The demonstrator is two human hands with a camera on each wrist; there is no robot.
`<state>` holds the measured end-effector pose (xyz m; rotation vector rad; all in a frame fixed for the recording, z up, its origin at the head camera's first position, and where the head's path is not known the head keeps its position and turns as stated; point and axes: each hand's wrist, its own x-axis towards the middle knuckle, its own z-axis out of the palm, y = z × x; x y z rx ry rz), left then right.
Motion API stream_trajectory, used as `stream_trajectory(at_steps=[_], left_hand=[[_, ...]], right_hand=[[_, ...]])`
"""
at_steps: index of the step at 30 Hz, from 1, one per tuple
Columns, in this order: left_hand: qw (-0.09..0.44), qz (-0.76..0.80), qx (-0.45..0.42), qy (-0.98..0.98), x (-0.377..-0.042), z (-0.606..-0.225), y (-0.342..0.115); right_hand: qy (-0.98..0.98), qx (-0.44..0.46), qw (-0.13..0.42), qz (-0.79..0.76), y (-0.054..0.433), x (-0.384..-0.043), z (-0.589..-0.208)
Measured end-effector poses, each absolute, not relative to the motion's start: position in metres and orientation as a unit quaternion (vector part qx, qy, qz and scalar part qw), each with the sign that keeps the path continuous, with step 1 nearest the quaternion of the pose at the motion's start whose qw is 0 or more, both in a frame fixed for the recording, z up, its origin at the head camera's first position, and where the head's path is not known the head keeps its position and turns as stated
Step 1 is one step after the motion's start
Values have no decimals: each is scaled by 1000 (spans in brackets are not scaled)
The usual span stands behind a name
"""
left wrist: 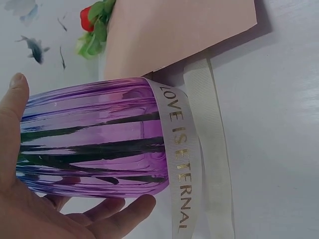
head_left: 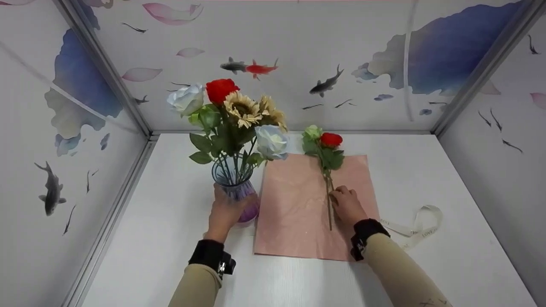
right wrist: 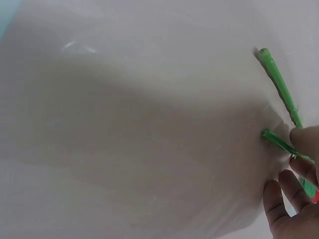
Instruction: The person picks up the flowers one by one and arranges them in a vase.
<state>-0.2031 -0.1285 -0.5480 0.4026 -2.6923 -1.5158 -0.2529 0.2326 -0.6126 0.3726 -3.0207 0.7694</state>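
Observation:
My left hand [head_left: 226, 211] grips a ribbed glass vase [left wrist: 94, 139], blue at the top and purple below, with the thumb on one side and fingers on the other. It stands upright at the left of the pink wrapping paper [head_left: 290, 213]. White roses [head_left: 273, 142], a red rose [head_left: 221, 91] and tan sunflowers [head_left: 243, 110] fill it. Over the paper, my right hand [head_left: 347, 204] pinches a short green stem [right wrist: 279, 142] between thumb and forefinger. A longer stem [right wrist: 280, 84] lies beside it. These stems lead up to a red rose [head_left: 331, 140] and a pale green flower [head_left: 312, 132].
A cream ribbon [head_left: 428, 226] lies looped on the white table [head_left: 460, 264], right of the paper. In the left wrist view, lettered ribbon [left wrist: 179, 164] crosses by the vase base. Printed walls [head_left: 298, 34] enclose the table at the back and both sides.

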Motion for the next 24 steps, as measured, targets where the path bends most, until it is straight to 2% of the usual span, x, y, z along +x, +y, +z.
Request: stream_trajectory(at_steps=[7,13,18,24], left_hand=[[15,-483,114,-868,-203,-549,-128],[-17,-488,109,-866,-202,-546,-131],[-38,-488,108,-865,-202,-545,-133],[-39,-462,100,-880,-201,-547,-133]], right_hand=[[-962,79,-5,262,232,-254,-607],[-955,33,-10,295,234,-255,-602],[-943,-16,-45,329,238,-259,-599],[-945,-24,-70,319,239,-262,-594]])
